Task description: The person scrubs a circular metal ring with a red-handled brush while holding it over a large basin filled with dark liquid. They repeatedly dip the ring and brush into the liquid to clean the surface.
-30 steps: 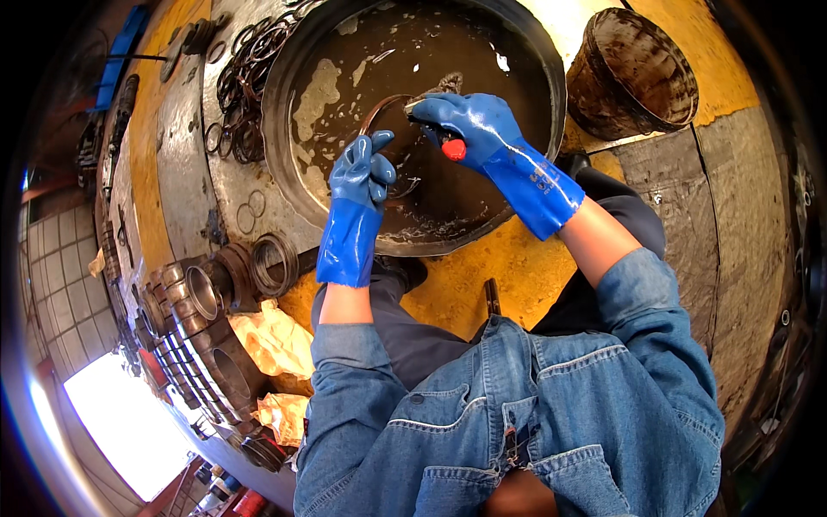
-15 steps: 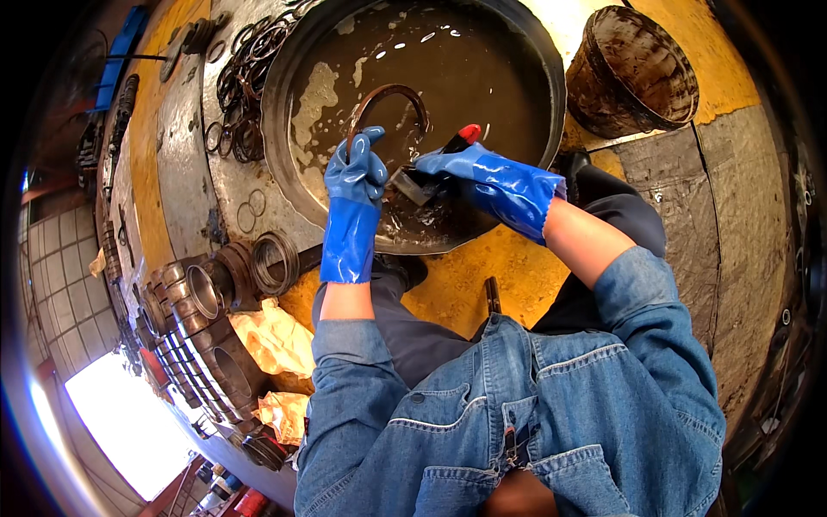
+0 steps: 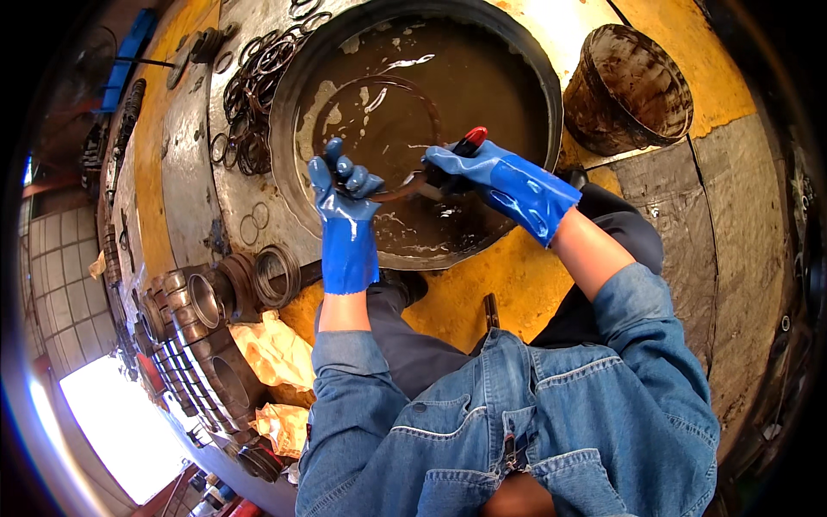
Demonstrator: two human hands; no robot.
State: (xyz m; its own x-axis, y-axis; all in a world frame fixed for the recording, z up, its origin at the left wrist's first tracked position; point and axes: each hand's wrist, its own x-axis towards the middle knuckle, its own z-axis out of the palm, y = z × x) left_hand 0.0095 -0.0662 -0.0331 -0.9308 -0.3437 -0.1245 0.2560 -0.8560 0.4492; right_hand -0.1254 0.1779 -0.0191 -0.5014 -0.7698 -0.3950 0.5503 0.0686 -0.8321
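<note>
Right now, both hands wear blue rubber gloves and work over a big round basin [image 3: 289, 129] full of brown, dirty liquid. The left hand [image 3: 345, 185] is closed around one side of a thin metal ring [image 3: 388, 129]. The ring stands tilted, with its far part over the liquid near the middle of the basin. The right hand [image 3: 482, 177] is closed around a tool with a red tip [image 3: 474, 136], and the red tip sticks up out of the fist. The working end of the tool meets the ring between the two hands, near the basin's near edge; what that end looks like is hard to tell. A dirty round bucket [image 3: 633, 86] stands just past the basin's right side, on the yellow floor [image 3: 508, 284]. More thin rings [image 3: 258, 77] lie in a heap by the basin's left edge. Some thick metal sleeves [image 3: 250, 280] lie near the basin's near left side, and crumpled yellow cloths [image 3: 276, 349] lie beside them.
</note>
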